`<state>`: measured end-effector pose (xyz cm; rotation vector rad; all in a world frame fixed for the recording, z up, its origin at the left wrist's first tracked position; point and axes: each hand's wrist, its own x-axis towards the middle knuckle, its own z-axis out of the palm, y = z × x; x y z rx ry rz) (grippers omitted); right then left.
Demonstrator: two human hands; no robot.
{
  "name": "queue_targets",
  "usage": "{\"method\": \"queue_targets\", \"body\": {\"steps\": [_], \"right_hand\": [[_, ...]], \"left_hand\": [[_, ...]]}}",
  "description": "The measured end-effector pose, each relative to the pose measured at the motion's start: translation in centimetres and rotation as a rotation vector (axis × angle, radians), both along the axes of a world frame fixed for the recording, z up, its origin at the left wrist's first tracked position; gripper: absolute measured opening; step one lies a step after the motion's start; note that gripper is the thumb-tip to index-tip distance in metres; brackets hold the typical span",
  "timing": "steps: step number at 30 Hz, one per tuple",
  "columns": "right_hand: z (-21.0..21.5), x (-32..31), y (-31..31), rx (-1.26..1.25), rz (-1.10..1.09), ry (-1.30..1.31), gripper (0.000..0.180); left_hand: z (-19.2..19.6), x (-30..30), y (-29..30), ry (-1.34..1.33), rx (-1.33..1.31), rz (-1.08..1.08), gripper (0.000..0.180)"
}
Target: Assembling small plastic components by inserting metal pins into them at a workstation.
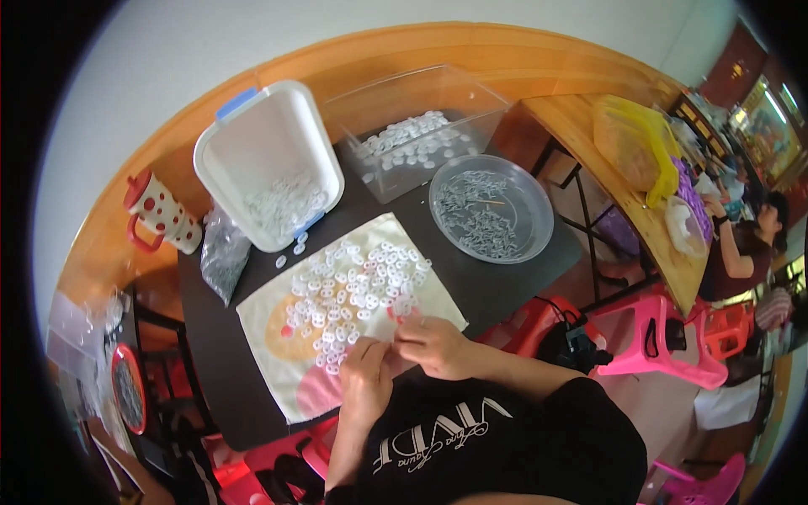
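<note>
My left hand (367, 375) and my right hand (433, 346) meet at the near edge of the cloth. Both have their fingers pinched together, fingertips nearly touching. Whatever small thing they may hold is hidden by the fingers. Just beyond them, many small white oval plastic pieces with holes (370, 290) lie spread over a pale printed cloth (271, 383). At the far right of the cloth stands a round clear tray (539, 206) of small grey pieces (488, 231).
A white bin (252, 164) with blue handles and a clear bin (396, 181) hold white pieces at the back. Left are a red-dotted tumbler (164, 215) and a bag of grey pieces (223, 252). Right are a wooden table (581, 126), pink stools (644, 337) and another person (745, 252).
</note>
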<state>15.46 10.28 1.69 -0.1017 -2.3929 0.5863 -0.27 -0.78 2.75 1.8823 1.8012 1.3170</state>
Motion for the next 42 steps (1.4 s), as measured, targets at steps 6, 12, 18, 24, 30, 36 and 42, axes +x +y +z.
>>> {"method": "queue_targets", "body": {"steps": [6, 12, 18, 24, 30, 36, 42], "right_hand": [[-0.8, 0.4, 0.5, -0.022, 0.004, -0.024, 0.025], [-0.5, 0.0, 0.7, -0.051, 0.029, -0.036, 0.026], [-0.5, -0.2, 0.8, -0.029, 0.032, -0.037, 0.027], [0.4, 0.3, 1.3, -0.121, -0.007, -0.016, 0.018], [11.9, -2.6, 12.4, 0.230, -0.321, 0.394, 0.010], [13.5, -4.4, 19.8, 0.000, -0.471, 0.382, 0.003], [6.4, -2.2, 8.4, -0.133, -0.276, -0.472, 0.042]], "left_hand": [[0.2, 0.2, 0.8, 0.126, -0.003, -0.040, 0.020], [0.2, 0.1, 1.0, 0.162, 0.005, -0.037, 0.013], [0.0, 0.2, 0.8, 0.261, -0.040, -0.018, 0.012], [0.7, 0.4, 0.6, 0.182, 0.078, -0.025, 0.017], [0.7, 0.4, 0.2, 0.235, 0.107, 0.025, 0.032], [0.5, -0.3, -0.4, 0.294, 0.193, 0.033, 0.036], [2.7, -2.5, -2.9, 0.340, -0.136, 0.310, 0.051]]}}
